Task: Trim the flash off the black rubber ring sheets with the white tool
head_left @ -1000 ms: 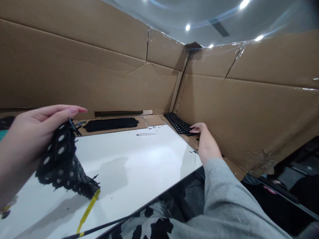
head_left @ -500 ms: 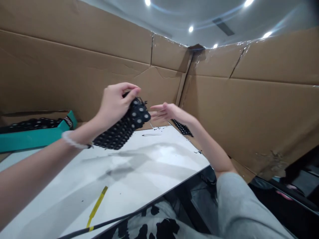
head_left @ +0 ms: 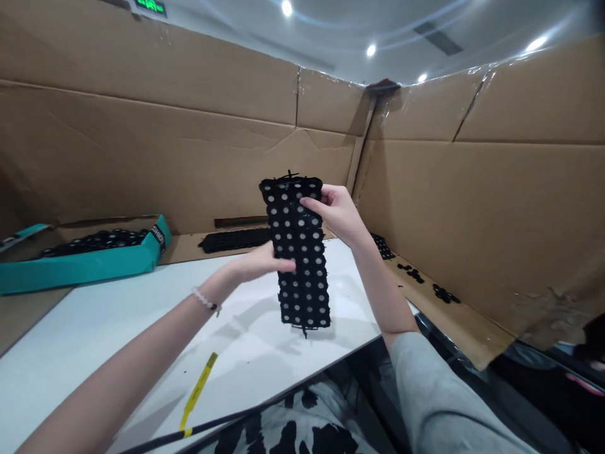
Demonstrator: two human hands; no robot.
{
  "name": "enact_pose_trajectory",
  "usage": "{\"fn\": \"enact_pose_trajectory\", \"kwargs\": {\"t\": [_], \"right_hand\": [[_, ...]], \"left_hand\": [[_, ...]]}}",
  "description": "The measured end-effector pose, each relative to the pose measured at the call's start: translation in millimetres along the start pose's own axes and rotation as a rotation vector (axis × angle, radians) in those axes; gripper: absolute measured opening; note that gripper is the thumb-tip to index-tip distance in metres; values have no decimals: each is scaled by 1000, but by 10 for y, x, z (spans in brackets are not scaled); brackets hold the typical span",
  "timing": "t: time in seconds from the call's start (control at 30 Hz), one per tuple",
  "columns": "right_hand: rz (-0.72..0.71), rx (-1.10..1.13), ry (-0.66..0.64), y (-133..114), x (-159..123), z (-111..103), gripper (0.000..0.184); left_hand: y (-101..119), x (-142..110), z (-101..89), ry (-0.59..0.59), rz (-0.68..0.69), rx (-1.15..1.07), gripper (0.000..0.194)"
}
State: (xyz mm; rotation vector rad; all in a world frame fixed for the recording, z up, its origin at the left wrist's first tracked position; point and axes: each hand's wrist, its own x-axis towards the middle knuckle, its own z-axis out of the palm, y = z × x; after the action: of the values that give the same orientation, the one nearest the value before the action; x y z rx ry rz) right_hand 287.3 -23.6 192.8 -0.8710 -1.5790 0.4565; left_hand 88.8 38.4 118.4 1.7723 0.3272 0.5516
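Two hands: left hand (head_left: 258, 261) and right hand (head_left: 333, 211), both raised over the table, with one panel held upright between them.

Thing: black perforated panel (head_left: 297, 252), a long strip of linked cells with round pale dots, short black stubs (head_left: 305, 331) at its lower end.

Position: in the air above the white table (head_left: 94, 328), toward its right edge; lower end not touching the top as far as can be told.

Handling (judged): looks light and semi-flexible, likely to sag at the links; best taken along both long edges.

Grip, left: fingers lie across the lower middle of the panel, hand partly closed; thumb hidden.

Grip, right: closed in a pinch on the upper right edge, fingers on the front face.

Wrists: bead bracelet (head_left: 203, 299) on left; grey sleeve (head_left: 425, 397) on right arm.

Near edge: yellow strip (head_left: 198, 381) and black cord (head_left: 189, 432) on the table.

Far edge: teal box (head_left: 70, 274) at left corner; flat black panel (head_left: 234, 239) on cardboard ledge (head_left: 466, 321), small black pieces (head_left: 413, 274) to the right.

Beyond: cardboard walls (head_left: 142, 157).
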Motion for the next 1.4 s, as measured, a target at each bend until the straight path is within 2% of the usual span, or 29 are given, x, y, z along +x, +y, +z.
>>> {"fn": "enact_pose_trajectory", "kwargs": {"t": [0.1,0.2,0.3,0.4,0.53,0.6,0.67,0.77,0.87,1.0,1.13,1.2,1.27,1.4], "right_hand": [[12,3,118,83,16,-42,40],[41,33,230,225,33,-143,40],[119,80,299,390,18,-263,40],[229,139,338,533,-51,-391,40],[401,250,372,689,-245,-548,39],[521,313,338,785,-391,-579,41],[644,362,252,907,-564,-548,42],[787,365,38,1122,-828,-367,40],[868,324,-208,1312,-1011,-53,35],[824,283,-400,1451,-984,387,40],[712,182,-570,1549,-746,672,38],[709,63,-583,1625,-656,781,32],[728,-17,-512,1696,-616,889,30],[765,86,-401,1703,-623,1084,16]], "left_hand": [[-294,-134,218,-62,-90,-173,76],[-443,-226,379,27,-147,-268,69],[-461,-263,400,142,-200,-275,57],[-413,-279,273,267,-273,-209,54],[-335,-354,-42,468,-336,-84,52],[-299,-438,-223,545,-339,-26,53],[-267,-560,-398,624,-348,28,54],[-234,-810,-624,659,-432,130,49],[-243,-1096,-806,565,-568,234,41],[-366,-1391,-1028,488,-685,316,36],[-602,-1517,-1178,526,-660,502,33],[-709,-1540,-1181,550,-603,557,31],[-768,-1532,-1134,597,-571,534,32],[-739,-1348,-947,668,-577,223,45]]}}
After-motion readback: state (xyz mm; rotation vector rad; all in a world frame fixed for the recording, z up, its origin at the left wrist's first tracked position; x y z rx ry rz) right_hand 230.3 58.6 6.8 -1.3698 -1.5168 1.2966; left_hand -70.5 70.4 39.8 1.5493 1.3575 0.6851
